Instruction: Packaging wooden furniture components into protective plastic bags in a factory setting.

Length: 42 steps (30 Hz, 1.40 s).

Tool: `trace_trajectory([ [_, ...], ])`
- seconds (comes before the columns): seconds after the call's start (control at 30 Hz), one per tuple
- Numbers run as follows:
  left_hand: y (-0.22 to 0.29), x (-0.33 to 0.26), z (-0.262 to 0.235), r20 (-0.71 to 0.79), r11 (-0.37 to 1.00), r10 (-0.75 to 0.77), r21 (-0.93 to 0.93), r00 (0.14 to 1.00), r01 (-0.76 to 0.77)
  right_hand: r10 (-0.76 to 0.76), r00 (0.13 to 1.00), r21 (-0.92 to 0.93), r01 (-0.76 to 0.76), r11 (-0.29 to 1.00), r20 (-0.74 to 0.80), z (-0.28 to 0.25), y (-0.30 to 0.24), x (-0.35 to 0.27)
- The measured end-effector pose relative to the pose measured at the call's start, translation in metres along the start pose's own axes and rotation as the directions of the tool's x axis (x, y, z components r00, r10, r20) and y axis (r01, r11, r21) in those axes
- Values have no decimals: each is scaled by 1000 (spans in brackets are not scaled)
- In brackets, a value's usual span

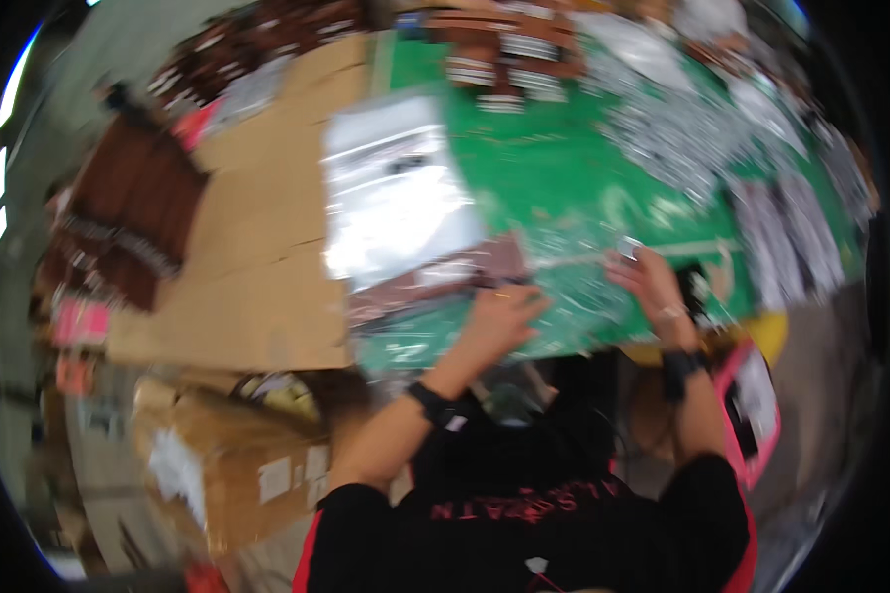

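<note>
A cardboard box (218, 474) with pale square labels sits low left, and flat cardboard sheets (267, 247) lie beside the green table (554, 168). A clear plastic bag (396, 193) lies at the table's left edge. The left hand (499, 316) presses crinkly clear wrapping (574, 287); the right hand (648, 282) pinches a small pale tag (629, 246).

We see a strongly motion-blurred frame, with edges smeared everywhere and no fine detail readable on the green counter (564, 168). Bright, even overhead light throws white glare off the clear plastic bag (396, 193), while window light glows along the far left rim. Fisheye distortion bends straight lines outward, and black corners ring the picture.
</note>
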<state>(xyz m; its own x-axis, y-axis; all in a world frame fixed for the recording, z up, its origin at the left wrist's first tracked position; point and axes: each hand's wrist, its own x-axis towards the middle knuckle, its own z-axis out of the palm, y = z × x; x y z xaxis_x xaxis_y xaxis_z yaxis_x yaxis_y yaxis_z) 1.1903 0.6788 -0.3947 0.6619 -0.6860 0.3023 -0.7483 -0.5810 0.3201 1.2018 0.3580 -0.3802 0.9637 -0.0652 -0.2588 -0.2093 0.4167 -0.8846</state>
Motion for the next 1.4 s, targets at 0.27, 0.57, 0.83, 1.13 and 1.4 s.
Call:
trace_trajectory([
  [0.27,14,10,-18,105,997,28,-69,994,-21,168,982,14,-170,985,90,9,-11,-20],
  [0.57,57,0,-23,-42,999,-4,-48,999,2,386,797,-628,-11,778,464,20,-32,23],
  [0.83,66,-5,-3,-124,998,-37,36,992,42,183,817,-189,-93,978,547,41,-3,27],
  [1.13,73,-3,-7,-205,999,2,33,979,5,471,755,-756,51,653,457,60,-35,23],
  [1.4,80,-6,-3,-223,983,100,171,970,-62,588,587,-816,256,518,557,90,-32,38],
])
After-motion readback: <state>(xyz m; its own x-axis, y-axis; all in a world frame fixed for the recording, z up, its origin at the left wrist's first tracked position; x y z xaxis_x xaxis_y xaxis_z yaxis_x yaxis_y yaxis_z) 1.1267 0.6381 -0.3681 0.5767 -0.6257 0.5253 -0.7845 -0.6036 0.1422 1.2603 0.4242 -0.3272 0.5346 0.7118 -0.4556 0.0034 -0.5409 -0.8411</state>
